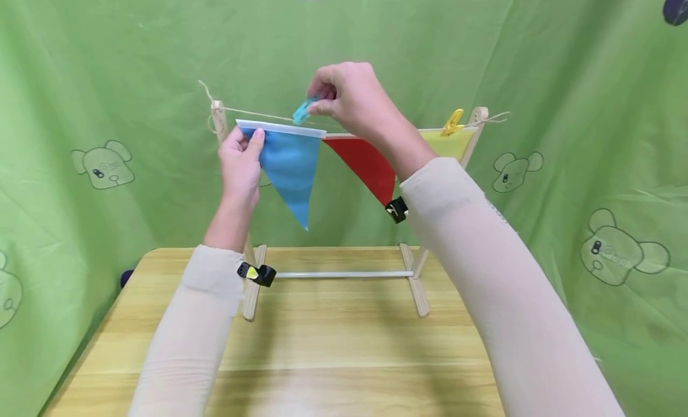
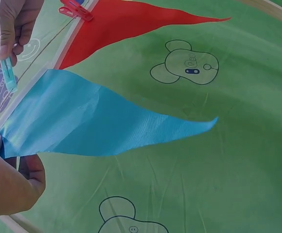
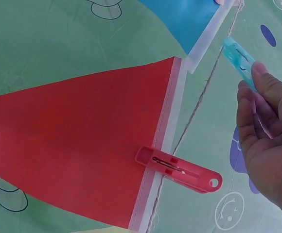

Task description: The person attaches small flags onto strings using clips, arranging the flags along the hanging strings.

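My left hand (image 1: 240,166) pinches the upper left corner of a blue triangular pennant (image 1: 292,169), whose white top band lies along the string (image 1: 258,113). Between thumb and fingers of my right hand (image 1: 349,97) is a light blue clothespin (image 1: 303,110), held just above that band near the string. In the right wrist view the clothespin's tip is close to the string and apart from the pennant. A red pennant (image 3: 92,136) hangs beside the blue one, fixed to the string by a red clothespin (image 3: 180,170). My right forearm partly covers the red pennant in the head view.
A yellow pennant (image 1: 451,146) hangs at the right end under a yellow clothespin (image 1: 453,123). The string runs between two wooden posts, joined low down by a white rod (image 1: 344,275), on a wooden table (image 1: 333,345). A green printed curtain (image 1: 161,46) surrounds it.
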`<state>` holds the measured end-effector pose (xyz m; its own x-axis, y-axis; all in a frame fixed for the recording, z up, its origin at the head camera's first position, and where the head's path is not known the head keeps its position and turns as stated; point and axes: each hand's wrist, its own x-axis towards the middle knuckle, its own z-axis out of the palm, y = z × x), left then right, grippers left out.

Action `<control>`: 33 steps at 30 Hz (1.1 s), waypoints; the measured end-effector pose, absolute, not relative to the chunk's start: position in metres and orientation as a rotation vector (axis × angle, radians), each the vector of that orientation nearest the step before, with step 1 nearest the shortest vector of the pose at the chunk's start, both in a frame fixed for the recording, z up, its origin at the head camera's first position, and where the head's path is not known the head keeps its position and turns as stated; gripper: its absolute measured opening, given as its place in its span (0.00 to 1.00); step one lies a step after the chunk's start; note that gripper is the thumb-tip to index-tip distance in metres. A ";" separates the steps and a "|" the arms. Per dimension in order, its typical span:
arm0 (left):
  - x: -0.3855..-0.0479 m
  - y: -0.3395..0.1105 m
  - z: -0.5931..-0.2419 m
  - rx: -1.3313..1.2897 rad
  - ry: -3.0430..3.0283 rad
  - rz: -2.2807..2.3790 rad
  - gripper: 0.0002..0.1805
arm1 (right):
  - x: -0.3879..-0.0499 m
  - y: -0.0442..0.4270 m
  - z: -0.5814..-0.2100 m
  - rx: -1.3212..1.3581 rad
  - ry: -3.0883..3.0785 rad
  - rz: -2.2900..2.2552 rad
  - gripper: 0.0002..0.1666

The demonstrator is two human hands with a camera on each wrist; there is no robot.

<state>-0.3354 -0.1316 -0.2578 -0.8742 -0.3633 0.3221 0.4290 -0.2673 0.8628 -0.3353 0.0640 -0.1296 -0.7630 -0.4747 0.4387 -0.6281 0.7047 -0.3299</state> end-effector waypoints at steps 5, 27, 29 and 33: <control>-0.337 -0.131 -0.258 -0.124 -1.477 -2.154 0.07 | -0.337 0.062 -0.130 0.851 -2.633 0.675 0.13; -0.341 -0.133 -0.252 -0.130 -1.426 -2.201 0.05 | -0.345 0.047 -0.131 0.889 -2.688 0.581 0.12; -0.341 -0.133 -0.252 -0.122 -1.421 -2.209 0.05 | -0.345 0.046 -0.131 0.892 -2.696 0.585 0.11; -0.341 -0.132 -0.251 -0.119 -1.424 -2.212 0.05 | -0.345 0.045 -0.131 0.891 -2.704 0.572 0.11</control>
<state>-0.3406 -0.1320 -0.2508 -0.8698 -0.3627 0.3345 0.4546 -0.3256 0.8291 -0.3451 0.0449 -0.1310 -0.7860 -0.5171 0.3388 -0.6100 0.7376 -0.2896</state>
